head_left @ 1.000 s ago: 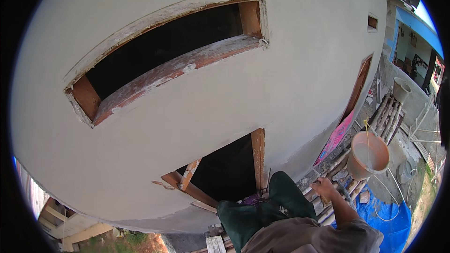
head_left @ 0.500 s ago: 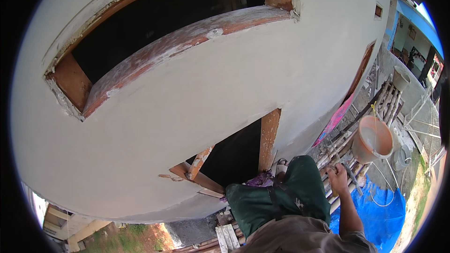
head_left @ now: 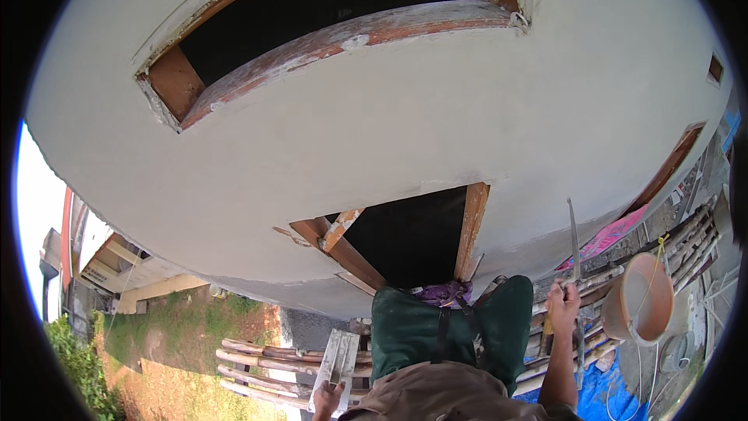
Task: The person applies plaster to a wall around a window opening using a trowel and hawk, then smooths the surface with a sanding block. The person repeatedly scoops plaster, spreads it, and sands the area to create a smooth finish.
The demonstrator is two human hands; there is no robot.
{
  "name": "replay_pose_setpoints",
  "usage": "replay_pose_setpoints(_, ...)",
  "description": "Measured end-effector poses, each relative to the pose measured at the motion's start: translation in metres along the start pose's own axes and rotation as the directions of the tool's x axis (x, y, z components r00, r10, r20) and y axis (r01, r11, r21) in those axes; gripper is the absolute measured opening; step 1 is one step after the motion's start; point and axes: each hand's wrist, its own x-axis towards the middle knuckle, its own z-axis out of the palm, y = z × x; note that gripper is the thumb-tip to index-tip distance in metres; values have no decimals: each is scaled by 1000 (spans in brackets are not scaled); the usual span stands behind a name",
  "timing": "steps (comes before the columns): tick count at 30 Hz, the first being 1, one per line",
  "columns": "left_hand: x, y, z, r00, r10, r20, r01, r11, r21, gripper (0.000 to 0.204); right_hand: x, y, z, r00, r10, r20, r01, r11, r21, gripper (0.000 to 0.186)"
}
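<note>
Left hand (head_left: 329, 398) stood at the lower edge of the frame, left of centre, its fingers grasping a flat rectangular board (head_left: 338, 355), pale grey and smeared, near its lower part; exact grip too small to make out. Right hand (head_left: 564, 302), lower right, was raised clear of the wall with its fingers clenched on a long thin grey tool (head_left: 575, 242), seen nearly edge-on, its tip pointing toward the top of the frame and a narrow length running on below the hand. The pale grey wall (head_left: 351, 132) filled most of the view. At the top, a long dark opening (head_left: 343, 12) showed brown side pieces and a rough reddish ledge (head_left: 343, 40); a second dark opening (head_left: 425, 238) lay lower, near centre, with wooden edges and a slanting wooden piece (head_left: 343, 226) at its left. Dark green trousers (head_left: 448, 339) sat at bottom centre, purple cloth (head_left: 446, 294) just above them. Rough poles (head_left: 269, 362) showed left of the trousers, partly behind the board. At lower right, an orange bucket (head_left: 617, 308) with a yellow cord (head_left: 661, 245) stood near the right hand, blue sheeting (head_left: 604, 390) below it.
</note>
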Motion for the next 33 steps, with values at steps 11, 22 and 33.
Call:
replay_pose_setpoints(11,-14,238,-204,507,707,-494,-616,698,366,41,120,-40,-5,876,-473,98,475,880,0,16)
replay_pose_setpoints(22,43,376,-345,-32,884,-466,-602,355,715,46,145,-192,88,628,-720,295,716,683,142,15)
replay_pose_setpoints(33,103,352,-410,-267,815,-514,-604,275,748,36,67,-290,270,690,-706,159,686,708,164,25)
